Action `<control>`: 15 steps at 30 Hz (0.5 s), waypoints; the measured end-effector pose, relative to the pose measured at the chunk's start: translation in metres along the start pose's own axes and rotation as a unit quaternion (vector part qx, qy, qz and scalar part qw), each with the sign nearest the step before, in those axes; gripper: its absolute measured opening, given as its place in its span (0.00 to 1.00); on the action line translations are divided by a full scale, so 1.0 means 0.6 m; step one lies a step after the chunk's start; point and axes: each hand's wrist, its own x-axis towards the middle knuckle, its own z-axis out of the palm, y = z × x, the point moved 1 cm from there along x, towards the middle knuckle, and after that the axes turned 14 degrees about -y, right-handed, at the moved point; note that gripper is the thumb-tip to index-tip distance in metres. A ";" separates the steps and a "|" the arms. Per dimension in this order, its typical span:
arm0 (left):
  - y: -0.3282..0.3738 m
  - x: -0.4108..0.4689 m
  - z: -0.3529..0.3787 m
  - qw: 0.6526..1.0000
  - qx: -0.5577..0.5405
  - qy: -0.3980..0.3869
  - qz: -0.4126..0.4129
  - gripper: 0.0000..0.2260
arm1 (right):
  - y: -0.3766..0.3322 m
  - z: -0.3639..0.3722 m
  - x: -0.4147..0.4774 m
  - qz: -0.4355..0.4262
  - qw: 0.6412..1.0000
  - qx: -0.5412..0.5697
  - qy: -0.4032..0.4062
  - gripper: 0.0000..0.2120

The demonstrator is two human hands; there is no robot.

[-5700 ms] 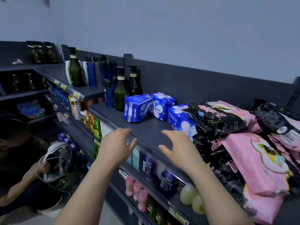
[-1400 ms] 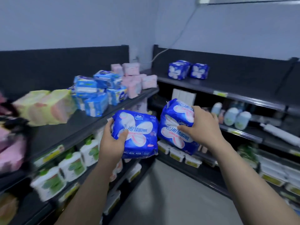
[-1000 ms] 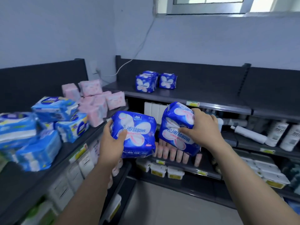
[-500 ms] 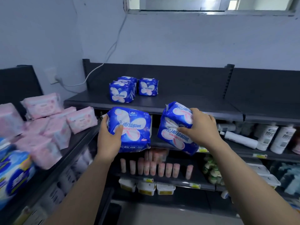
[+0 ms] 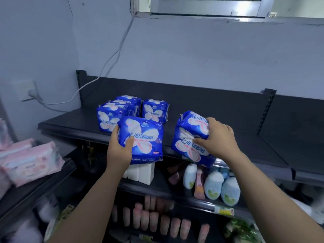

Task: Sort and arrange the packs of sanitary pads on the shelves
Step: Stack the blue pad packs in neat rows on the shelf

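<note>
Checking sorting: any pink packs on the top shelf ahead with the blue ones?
No, only blue packs sit there; pink packs lie on the left shelf.

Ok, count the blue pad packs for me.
5. One blue pack in the left hand, a second pack in the right hand; three on the top shelf: front pack, rear pack behind it, right-side pack. More may hide behind them.

Room corner with pale blue-grey walls (image 5: 192, 50); a window frame (image 5: 210, 7) sits high in the far wall, brightly lit at its right end. A white cable (image 5: 112, 58) runs from the frame down to a wall socket (image 5: 26, 90) at left. Dark shelving: top shelf (image 5: 236, 146), back panel (image 5: 210, 102), slotted upright (image 5: 266, 109).
</note>
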 end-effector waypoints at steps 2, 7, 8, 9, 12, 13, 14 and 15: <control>-0.009 0.038 0.019 1.000 0.007 -0.004 -0.003 0.26 | 0.018 0.009 0.038 -0.001 1.000 0.004 -0.006 0.30; -0.041 0.138 0.055 1.000 -0.012 -0.024 -0.012 0.26 | 0.047 0.036 0.119 0.003 1.000 0.016 -0.024 0.30; -0.048 0.156 0.062 1.000 -0.008 -0.026 -0.013 0.27 | 0.050 0.042 0.133 0.004 1.000 0.017 -0.025 0.30; -0.055 0.173 0.069 1.000 -0.003 -0.026 -0.015 0.27 | 0.053 0.046 0.145 0.006 0.999 0.017 -0.026 0.30; -0.075 0.226 0.078 0.999 0.005 -0.020 -0.029 0.25 | 0.056 0.059 0.180 0.017 0.999 0.021 -0.028 0.31; -0.080 0.245 0.079 0.999 0.007 -0.021 -0.031 0.24 | 0.056 0.061 0.193 0.021 0.999 0.022 -0.029 0.30; -0.085 0.265 0.080 0.999 0.004 -0.027 -0.032 0.24 | 0.056 0.063 0.205 0.026 0.999 0.024 -0.030 0.30; -0.089 0.283 0.081 0.999 -0.002 -0.032 -0.029 0.23 | 0.055 0.064 0.217 0.031 0.999 0.026 -0.029 0.30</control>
